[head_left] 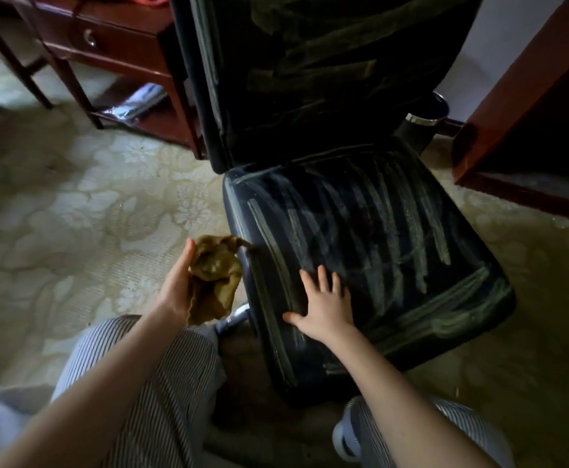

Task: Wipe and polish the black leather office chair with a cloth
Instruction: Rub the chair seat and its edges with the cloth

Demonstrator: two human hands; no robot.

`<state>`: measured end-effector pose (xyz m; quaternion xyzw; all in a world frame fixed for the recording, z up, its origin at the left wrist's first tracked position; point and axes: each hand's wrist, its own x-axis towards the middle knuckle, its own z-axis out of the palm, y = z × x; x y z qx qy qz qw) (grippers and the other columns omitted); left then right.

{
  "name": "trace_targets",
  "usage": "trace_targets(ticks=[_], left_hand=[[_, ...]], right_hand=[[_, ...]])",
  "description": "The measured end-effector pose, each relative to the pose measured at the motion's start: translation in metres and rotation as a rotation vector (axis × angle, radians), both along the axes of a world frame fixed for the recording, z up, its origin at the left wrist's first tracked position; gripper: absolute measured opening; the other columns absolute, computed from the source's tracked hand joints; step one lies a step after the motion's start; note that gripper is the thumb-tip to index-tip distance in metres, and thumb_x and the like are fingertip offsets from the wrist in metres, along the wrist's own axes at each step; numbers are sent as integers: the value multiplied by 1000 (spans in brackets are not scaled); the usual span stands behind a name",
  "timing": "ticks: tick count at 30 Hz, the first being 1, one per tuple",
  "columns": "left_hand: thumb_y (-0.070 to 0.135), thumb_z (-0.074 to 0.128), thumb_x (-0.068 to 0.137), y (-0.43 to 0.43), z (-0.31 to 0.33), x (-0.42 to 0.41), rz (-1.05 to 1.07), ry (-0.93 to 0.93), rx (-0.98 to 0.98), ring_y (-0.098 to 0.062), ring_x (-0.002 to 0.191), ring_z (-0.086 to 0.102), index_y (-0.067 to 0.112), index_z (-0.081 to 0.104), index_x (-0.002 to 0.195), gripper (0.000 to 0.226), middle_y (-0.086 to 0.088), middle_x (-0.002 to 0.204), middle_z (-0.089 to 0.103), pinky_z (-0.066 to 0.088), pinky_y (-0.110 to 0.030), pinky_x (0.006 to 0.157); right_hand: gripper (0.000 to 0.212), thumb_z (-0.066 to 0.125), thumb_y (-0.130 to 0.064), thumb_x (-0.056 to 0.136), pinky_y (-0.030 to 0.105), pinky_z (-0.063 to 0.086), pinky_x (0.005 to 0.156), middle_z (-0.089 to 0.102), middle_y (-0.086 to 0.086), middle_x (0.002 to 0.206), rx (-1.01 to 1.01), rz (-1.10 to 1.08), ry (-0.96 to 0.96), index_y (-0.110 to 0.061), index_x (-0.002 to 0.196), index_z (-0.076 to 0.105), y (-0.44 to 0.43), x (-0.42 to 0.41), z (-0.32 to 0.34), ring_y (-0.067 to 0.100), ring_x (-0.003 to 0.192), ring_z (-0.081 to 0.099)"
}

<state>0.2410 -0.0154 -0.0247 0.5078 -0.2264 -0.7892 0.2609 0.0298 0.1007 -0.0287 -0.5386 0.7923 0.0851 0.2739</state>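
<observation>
Steadying the chair seat [394, 238] with the flat, spread right hand [323, 307], the crumpled cloth [213, 275] gripped in the left hand [175, 285] beside the seat's edge should be drawn evenly over the streaks.

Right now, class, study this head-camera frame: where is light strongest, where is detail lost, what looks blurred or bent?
Head view: dim overall, light strongest on the patterned carpet at left; the chair backrest is nearly black, while pale wipe streaks show on the seat; the cloth in the left hand is softly blurred; the wooden desk leans from wide-angle distortion.
</observation>
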Motion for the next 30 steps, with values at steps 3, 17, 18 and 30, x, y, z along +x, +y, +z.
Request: trace_targets(ticks=[3,17,18,30], left_hand=[[41,54,87,1,3,-9,26,-44,-99,-20,88,63,14,61,103,32,-8,98,65,49,-33,77],[14,46,97,-47,-30,0,226,-60,-123,-16,70,57,18,47,126,30,-7,87,57,51,-32,59],[15,47,97,-54,-32,-2,225,-87,-143,-16,68,56,16,48,126,30,-7,85,57,50,-31,57],[38,53,72,-130,-80,-54,220,-363,-398,-45,90,56,37,63,92,23,-18,91,56,50,-52,78]], right_hand=[[89,45,-67,84,51,9,115,-10,8,158,13,21,35,-31,149,-4,3,-3,0,34,144,-5],[87,46,-63,86,51,12,115,-1,10,158,143,113,135,-26,150,0,7,-15,23,31,144,5],[81,42,-62,89,49,12,115,5,11,157,96,123,154,-23,150,5,1,-13,26,30,143,11],[58,28,-43,99,31,-8,114,-2,-2,158,-296,256,109,-24,151,7,-107,12,-4,15,145,-4]])
